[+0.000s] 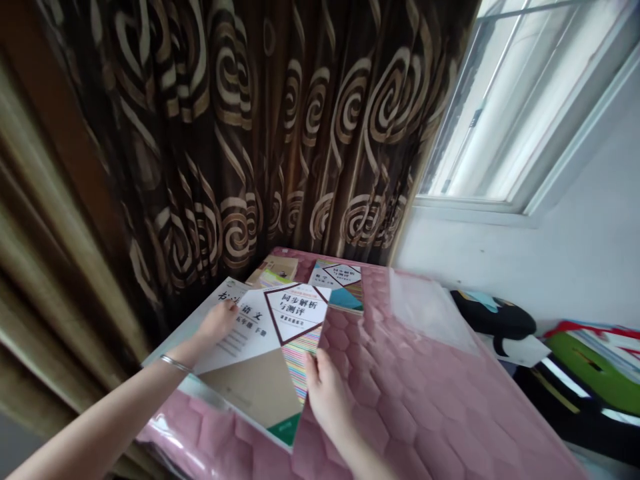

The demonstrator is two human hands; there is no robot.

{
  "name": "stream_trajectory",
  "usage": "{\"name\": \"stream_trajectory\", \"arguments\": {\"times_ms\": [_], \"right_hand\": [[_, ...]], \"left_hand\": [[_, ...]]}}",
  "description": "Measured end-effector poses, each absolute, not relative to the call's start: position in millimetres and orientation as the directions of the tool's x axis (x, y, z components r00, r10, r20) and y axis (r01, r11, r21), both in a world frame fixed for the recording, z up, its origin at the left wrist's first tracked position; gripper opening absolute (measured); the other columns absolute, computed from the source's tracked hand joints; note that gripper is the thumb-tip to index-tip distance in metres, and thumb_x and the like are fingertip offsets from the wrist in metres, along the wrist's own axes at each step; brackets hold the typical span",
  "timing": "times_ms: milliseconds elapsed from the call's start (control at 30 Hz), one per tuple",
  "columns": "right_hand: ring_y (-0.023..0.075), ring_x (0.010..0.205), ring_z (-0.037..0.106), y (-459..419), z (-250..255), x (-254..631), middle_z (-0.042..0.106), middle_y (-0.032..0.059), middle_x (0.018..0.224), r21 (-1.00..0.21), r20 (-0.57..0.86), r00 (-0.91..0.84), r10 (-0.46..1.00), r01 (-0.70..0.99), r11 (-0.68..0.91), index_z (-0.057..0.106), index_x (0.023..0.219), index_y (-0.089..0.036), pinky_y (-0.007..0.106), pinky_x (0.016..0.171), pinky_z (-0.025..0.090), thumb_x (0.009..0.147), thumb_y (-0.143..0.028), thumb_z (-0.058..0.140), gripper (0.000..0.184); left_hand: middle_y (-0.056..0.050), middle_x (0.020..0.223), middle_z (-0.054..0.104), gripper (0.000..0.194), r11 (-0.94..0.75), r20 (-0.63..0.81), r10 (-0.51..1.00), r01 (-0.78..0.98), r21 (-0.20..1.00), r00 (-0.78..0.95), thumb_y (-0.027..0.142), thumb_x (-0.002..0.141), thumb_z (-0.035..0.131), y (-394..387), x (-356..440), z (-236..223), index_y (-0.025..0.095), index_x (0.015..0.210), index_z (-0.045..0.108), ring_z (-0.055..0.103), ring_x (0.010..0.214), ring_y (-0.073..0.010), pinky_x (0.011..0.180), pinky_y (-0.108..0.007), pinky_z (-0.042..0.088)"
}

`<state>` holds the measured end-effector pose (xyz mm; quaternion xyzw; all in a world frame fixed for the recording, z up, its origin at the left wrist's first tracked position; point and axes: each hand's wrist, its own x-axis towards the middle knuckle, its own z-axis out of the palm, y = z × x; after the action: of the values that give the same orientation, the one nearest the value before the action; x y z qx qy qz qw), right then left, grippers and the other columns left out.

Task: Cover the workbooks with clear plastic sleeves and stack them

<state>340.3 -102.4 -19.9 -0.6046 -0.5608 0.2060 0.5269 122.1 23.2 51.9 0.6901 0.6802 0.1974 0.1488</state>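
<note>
A workbook [255, 380] with a white, tan and green cover and Chinese lettering is held tilted above the pink padded surface. My right hand [325, 387] pinches its right edge, thumb on the cover and fingers mostly hidden behind. On the opposite edge, my left hand [220, 321], with a silver bracelet on its wrist, is closed with its fingers curled over the workbook's side. Another pale book [200, 317] with large black characters lies partly under the workbook and the left hand.
At the far end of the pink padded surface [425, 393] lie a blue-and-white workbook [343, 280] and a tan book [280, 268]. Patterned brown curtains [320, 120] hang behind. Beyond the right edge are a black bag [493, 313] and a green item [595, 367], below a window [480, 133].
</note>
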Motion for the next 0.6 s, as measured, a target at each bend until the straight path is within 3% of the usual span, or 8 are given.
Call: {"name": "stream_trajectory", "arguments": {"times_ms": [167, 300, 400, 600], "right_hand": [[0.0215, 0.074, 0.066, -74.6, -25.4, 268.7, 0.068, 0.0083, 0.079, -0.853, 0.385, 0.229, 0.894, 0.457, 0.25, 0.053, 0.084, -0.023, 0.029, 0.064, 0.047, 0.094, -0.041, 0.032, 0.029], [0.0241, 0.08, 0.067, -57.9, -27.7, 241.9, 0.069, 0.0121, 0.083, -0.841, 0.343, 0.21, 0.916, 0.503, 0.199, 0.054, 0.085, -0.021, 0.03, 0.066, 0.048, 0.094, -0.033, 0.033, 0.026], [0.0256, 0.079, 0.069, -53.0, -30.7, 238.6, 0.069, 0.0139, 0.082, -0.843, 0.284, 0.209, 0.936, 0.519, 0.14, 0.053, 0.087, -0.019, 0.031, 0.064, 0.048, 0.094, -0.03, 0.034, 0.023], [0.027, 0.083, 0.07, -55.4, -35.7, 239.6, 0.071, 0.0187, 0.088, -0.861, 0.246, 0.232, 0.941, 0.497, 0.103, 0.051, 0.114, -0.008, 0.031, 0.064, 0.051, 0.093, -0.03, 0.036, 0.033]], "left_hand": [[-0.01, 0.085, 0.068, 0.027, 0.044, 0.091, 0.992, 0.926, 0.375, -0.084, 0.023, 0.089, 0.032, 27.7, 55.7, 56.3, 0.018, 0.084, 0.059, 0.065, 0.083, -0.0235, 0.067, -0.029, 0.044], [-0.01, 0.085, 0.068, 0.028, 0.116, 0.058, 0.988, 0.944, 0.308, -0.14, 0.018, 0.087, 0.03, 33.7, 36.1, 48.3, 0.017, 0.088, 0.057, 0.066, 0.08, -0.0232, 0.064, -0.029, 0.044], [-0.013, 0.092, 0.067, 0.028, 0.125, 0.069, 0.986, 0.948, 0.293, -0.151, 0.016, 0.087, 0.029, 35.7, 36.7, 39.8, 0.015, 0.093, 0.056, 0.065, 0.087, -0.024, 0.071, -0.03, 0.046], [-0.022, 0.112, 0.058, 0.032, 0.139, 0.188, 0.969, 0.983, 0.123, -0.16, 0.026, 0.09, 0.028, 35.8, 42.8, 29.7, 0.012, 0.104, 0.054, 0.06, 0.102, -0.0338, 0.079, -0.042, 0.047]]}}
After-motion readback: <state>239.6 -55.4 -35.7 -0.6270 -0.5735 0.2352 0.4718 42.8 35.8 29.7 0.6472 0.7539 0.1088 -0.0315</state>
